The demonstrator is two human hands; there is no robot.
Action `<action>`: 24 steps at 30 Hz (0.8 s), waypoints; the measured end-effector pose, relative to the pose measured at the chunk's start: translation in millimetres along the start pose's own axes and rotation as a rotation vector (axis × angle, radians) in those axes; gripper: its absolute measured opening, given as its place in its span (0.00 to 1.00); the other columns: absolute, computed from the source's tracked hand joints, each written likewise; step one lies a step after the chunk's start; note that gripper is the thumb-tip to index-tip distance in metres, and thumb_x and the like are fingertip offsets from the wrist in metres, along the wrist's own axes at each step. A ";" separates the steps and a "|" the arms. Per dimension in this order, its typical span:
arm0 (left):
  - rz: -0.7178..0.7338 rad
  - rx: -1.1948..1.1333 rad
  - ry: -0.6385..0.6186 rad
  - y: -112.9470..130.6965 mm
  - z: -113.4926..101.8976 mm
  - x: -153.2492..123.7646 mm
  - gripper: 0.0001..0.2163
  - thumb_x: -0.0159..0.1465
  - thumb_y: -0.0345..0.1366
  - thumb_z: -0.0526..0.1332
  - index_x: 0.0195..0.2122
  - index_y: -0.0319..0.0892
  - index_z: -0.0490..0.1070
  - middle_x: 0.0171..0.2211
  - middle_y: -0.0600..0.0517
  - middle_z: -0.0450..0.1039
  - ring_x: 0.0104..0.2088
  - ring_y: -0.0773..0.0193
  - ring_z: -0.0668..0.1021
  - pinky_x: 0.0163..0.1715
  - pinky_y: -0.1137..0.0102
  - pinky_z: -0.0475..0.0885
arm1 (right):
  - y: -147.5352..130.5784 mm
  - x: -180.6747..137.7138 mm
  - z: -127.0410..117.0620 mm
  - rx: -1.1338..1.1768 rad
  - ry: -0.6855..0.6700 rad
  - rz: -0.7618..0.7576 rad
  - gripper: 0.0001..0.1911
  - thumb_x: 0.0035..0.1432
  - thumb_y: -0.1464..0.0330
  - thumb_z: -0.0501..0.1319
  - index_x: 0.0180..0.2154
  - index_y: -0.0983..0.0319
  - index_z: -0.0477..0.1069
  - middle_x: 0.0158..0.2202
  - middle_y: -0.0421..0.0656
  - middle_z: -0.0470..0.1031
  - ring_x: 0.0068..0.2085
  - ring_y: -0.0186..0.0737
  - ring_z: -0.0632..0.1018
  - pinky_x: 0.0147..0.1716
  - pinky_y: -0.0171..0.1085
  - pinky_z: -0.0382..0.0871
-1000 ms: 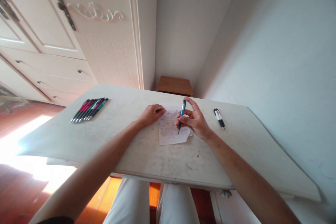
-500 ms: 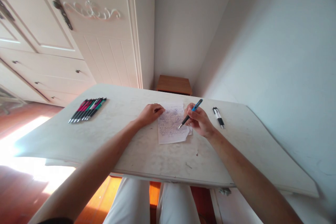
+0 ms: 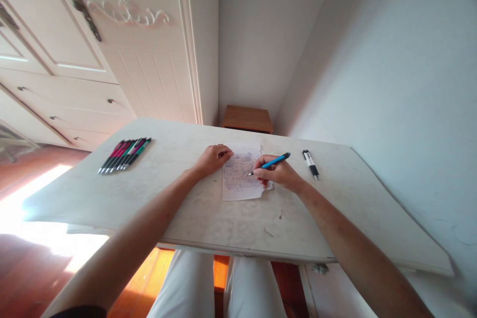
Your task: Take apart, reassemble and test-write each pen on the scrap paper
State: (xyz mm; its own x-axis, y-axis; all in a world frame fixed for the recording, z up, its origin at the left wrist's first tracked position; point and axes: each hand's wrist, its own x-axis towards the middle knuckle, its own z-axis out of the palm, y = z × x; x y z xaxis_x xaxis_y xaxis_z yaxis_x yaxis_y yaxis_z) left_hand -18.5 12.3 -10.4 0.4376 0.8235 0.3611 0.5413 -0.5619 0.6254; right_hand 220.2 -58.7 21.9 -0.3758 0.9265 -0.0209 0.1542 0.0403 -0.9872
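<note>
A small sheet of paper (image 3: 238,179) covered in blue scribbles lies on the white table (image 3: 208,218). My right hand (image 3: 278,174) is closed around a blue pen (image 3: 274,161), its tip touching the paper near the middle. My left hand (image 3: 212,159) rests curled on the paper's left upper edge, holding it down. A ring shows on one finger.
A row of several pink and green pens (image 3: 124,155) lies at the table's left. Two black-and-white pens (image 3: 310,164) lie to the right of my right hand. A wooden stool (image 3: 248,118) stands behind the table, a white wardrobe (image 3: 112,49) to the left, a wall on the right.
My right hand turned the blue pen from upright to a writing grip and lowered its tip onto the paper. My left hand stayed on the paper.
</note>
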 end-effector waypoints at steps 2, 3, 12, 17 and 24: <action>0.020 0.005 0.004 -1.0 -0.9 -0.4 0.12 0.65 0.40 0.56 0.35 0.40 0.77 0.34 0.50 0.77 0.33 0.64 0.76 0.36 0.70 0.70 | -0.4 -1.2 2.1 -0.032 -0.024 0.021 0.14 0.48 0.61 0.69 0.31 0.64 0.70 0.22 0.38 0.74 0.21 0.31 0.74 0.18 0.29 0.70; 0.029 0.001 0.002 -1.4 -1.4 -0.8 0.12 0.64 0.40 0.57 0.36 0.40 0.77 0.34 0.50 0.77 0.32 0.64 0.76 0.35 0.71 0.70 | -0.3 -1.6 3.5 -0.047 -0.031 0.029 0.14 0.48 0.61 0.69 0.31 0.64 0.70 0.22 0.38 0.74 0.21 0.32 0.75 0.18 0.29 0.70; 0.141 0.043 -0.101 -2.7 -4.0 -3.9 0.19 0.56 0.50 0.67 0.42 0.42 0.79 0.43 0.45 0.74 0.44 0.56 0.76 0.49 0.64 0.70 | 4.4 -3.4 17.7 -0.090 -0.010 0.052 0.13 0.49 0.62 0.66 0.33 0.65 0.72 0.23 0.39 0.74 0.23 0.34 0.77 0.20 0.31 0.72; 0.109 0.085 -0.077 -5.1 -1.1 -2.1 0.19 0.55 0.50 0.68 0.41 0.42 0.80 0.42 0.45 0.75 0.44 0.55 0.76 0.49 0.62 0.70 | 7.9 -5.3 24.4 -0.146 0.014 0.125 0.09 0.50 0.65 0.64 0.32 0.63 0.71 0.20 0.37 0.73 0.21 0.32 0.75 0.17 0.27 0.68; 0.094 0.087 -0.062 -5.2 0.8 -3.2 0.20 0.55 0.51 0.67 0.42 0.42 0.79 0.42 0.45 0.74 0.44 0.55 0.76 0.49 0.62 0.70 | 13.9 -3.0 24.8 -0.172 0.035 0.133 0.05 0.51 0.67 0.62 0.31 0.62 0.70 0.20 0.37 0.73 0.20 0.31 0.75 0.16 0.26 0.68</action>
State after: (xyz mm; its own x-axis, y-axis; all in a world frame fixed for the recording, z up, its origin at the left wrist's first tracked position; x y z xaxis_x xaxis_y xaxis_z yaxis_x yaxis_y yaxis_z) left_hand -22.2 12.5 -15.4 0.5313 0.7617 0.3708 0.5544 -0.6436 0.5277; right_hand 200.8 -70.2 4.3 -0.3101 0.9402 -0.1408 0.3551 -0.0228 -0.9346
